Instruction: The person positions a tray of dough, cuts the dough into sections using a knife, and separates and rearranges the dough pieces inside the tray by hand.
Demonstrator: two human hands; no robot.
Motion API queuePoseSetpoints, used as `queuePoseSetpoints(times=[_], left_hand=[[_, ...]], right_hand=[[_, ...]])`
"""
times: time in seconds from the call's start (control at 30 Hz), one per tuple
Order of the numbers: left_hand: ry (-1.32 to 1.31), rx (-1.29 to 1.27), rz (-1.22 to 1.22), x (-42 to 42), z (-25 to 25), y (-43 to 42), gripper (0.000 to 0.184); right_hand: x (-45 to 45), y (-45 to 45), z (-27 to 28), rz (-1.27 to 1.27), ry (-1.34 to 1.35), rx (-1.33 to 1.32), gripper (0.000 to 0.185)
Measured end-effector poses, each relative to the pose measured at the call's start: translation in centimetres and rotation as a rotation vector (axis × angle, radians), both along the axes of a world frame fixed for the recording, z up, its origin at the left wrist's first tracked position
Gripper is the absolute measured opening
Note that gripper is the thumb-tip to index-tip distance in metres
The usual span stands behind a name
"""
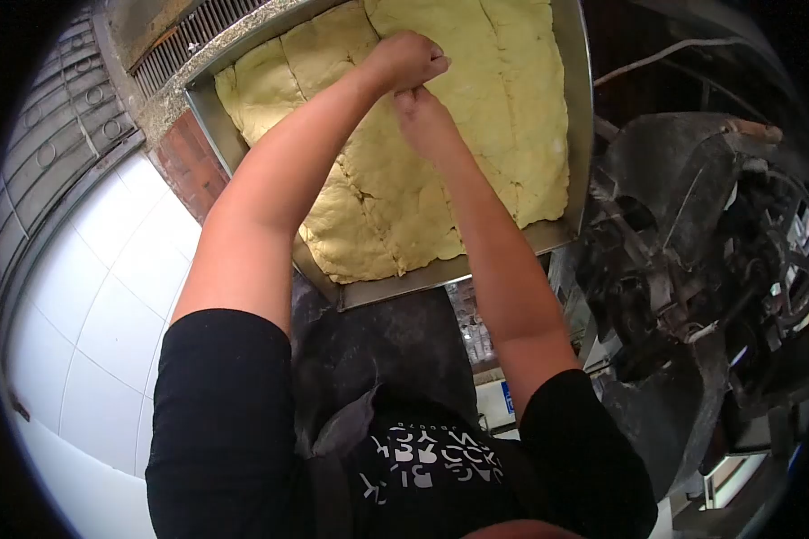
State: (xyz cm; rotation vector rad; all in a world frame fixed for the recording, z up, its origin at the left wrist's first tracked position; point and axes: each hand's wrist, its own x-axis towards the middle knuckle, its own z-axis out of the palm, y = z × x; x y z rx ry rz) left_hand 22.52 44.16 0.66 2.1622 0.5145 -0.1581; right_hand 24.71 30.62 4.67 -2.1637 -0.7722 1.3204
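A thick, pale yellow sheet of dough (pixel 494 117) fills a large rectangular metal tray (pixel 395 291). Long creases run through the dough, and its near edge is rough. My left hand (pixel 409 61) is closed in a fist over the middle of the dough, thumb toward the right. Just below it, close to touching, is my right hand (pixel 422 119), also closed, its knuckles toward the left hand. Nothing shows sticking out of either fist. The undersides of both hands are hidden, so how firmly they press the dough cannot be seen.
White tiles (pixel 108 314) and a metal grille (pixel 54 126) are on the left. A brick patch (pixel 189 162) borders the tray's left side. Dark machinery with metal bars and cables (pixel 683 242) stands close on the right. A dark apron (pixel 386 346) hangs below the tray.
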Motion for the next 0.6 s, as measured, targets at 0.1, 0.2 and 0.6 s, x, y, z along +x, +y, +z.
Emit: queuePoseSetpoints(times=[0.1, 0.2, 0.6], left_hand=[[0.074, -0.017, -0.063, -0.1, -0.3, -1.3, 0.038], [0.07, -0.053, -0.1, -1.5, -0.1, -6.9, 0.031], [0.108, -0.553, -0.28, -8.1, 2.9, -38.7, 0.031]], right_hand=[[-0.6, -1.4, 1.4, -0.033, 0.022, -0.029, 0.053], [-2.2, -6.5, 3.0, -0.046, 0.052, -0.131, 0.055], [-10.4, -35.4, 11.9, -0.182, 0.01, -0.506, 0.047]])
